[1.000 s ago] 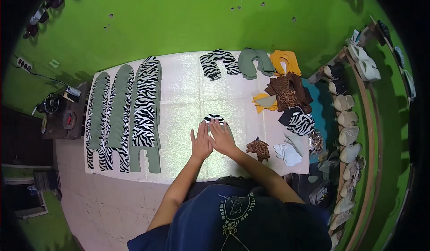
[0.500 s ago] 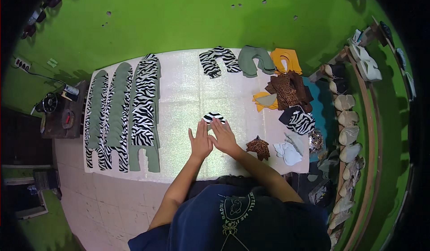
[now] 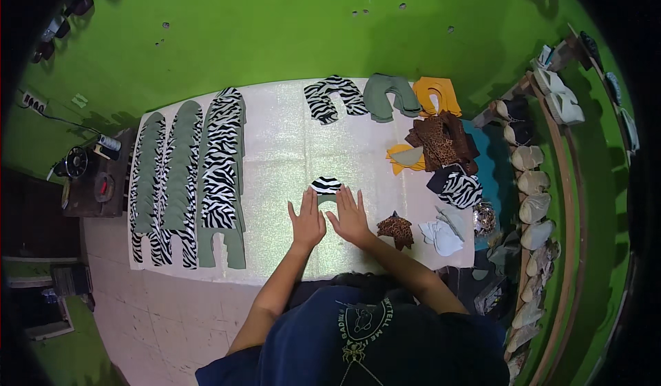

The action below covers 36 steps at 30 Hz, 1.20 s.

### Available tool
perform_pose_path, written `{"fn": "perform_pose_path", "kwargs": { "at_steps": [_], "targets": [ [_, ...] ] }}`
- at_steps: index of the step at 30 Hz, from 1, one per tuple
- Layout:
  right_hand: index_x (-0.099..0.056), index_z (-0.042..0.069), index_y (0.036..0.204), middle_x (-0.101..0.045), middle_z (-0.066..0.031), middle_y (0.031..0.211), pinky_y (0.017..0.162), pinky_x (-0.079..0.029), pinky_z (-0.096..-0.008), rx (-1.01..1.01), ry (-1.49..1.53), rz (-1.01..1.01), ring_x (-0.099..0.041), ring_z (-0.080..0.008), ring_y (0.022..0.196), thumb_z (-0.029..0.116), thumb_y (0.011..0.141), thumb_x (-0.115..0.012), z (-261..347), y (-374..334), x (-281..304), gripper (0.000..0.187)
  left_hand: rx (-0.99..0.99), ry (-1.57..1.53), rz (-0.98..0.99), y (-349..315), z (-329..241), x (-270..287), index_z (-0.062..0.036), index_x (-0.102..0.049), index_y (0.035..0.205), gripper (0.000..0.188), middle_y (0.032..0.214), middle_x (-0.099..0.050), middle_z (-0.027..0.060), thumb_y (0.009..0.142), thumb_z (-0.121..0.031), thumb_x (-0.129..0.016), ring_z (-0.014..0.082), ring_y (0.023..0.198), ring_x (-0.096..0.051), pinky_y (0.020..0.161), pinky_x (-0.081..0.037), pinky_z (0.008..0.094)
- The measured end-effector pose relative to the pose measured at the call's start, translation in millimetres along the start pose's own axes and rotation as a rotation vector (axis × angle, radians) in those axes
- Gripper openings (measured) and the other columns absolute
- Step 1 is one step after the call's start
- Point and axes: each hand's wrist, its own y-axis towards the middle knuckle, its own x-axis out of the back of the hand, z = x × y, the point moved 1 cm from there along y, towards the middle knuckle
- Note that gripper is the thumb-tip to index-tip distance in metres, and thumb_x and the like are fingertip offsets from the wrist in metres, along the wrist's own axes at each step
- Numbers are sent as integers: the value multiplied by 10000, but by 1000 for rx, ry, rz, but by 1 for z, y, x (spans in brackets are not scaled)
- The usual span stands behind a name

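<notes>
In front of me on the pale table lies a curved zebra-print piece, with a green edge showing just below it. My left hand rests flat over its left side, fingers stretched forward and thumb apart. Over the right side, my right hand lies flat too, its fingers extended. Neither hand grips anything. The sides of the piece are hidden under my hands.
Overlapping rows of green and zebra-print U-shaped pieces lie at left. Zebra, green and yellow U-shaped pieces sit at the back. Leopard-print pieces and white pieces lie right. Shoes line a rack.
My hands have moved apart, the right one shifting slightly right. More of the zebra-print piece and the green edge below it now shows between them.
</notes>
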Motion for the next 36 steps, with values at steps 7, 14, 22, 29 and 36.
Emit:
{"fn": "perform_pose_path", "kwargs": {
  "at_steps": [7,14,22,29,36],
  "targets": [
    [-252,-50,1308,-205,-217,1381,1044,-38,-489,139,113,86,-119,-317,1312,446,868,-333,16,29,-14,668,69,-38,107,5,-6,7,-31,-204,1356,583,1410,-205,130,826,-241,-328,229,1310,-187,997,5,565],
    [-214,-45,1322,-155,-202,1402,1058,-61,-442,165,148,109,-113,-296,1317,437,869,-335,11,36,-21,672,47,-32,36,3,-3,2,-24,-233,1345,566,1400,-239,115,835,-253,-317,208,1301,-216,1001,26,545],
    [-190,-46,1330,-147,-198,1406,1066,-70,-384,164,175,83,-109,-288,1319,458,869,-316,10,36,-15,694,34,-36,40,0,-2,-1,2,-230,1337,546,1396,-227,144,846,-228,-297,243,1302,-205,1020,-5,511],
    [-187,-68,1319,-160,-221,1393,1064,-110,-388,50,163,-6,-142,-315,1306,465,858,-356,2,33,-17,725,8,-57,13,0,-1,-2,34,-287,1299,522,1379,-245,178,826,-179,-347,280,1290,-216,1021,-55,507],
    [-195,-87,1308,-149,-245,1386,1062,-106,-391,44,148,-34,-139,-328,1304,463,861,-352,2,29,-19,726,7,14,-43,0,0,-7,30,-289,1299,518,1367,-275,169,834,-189,-351,253,1278,-252,1009,-48,527]
  ]
}}
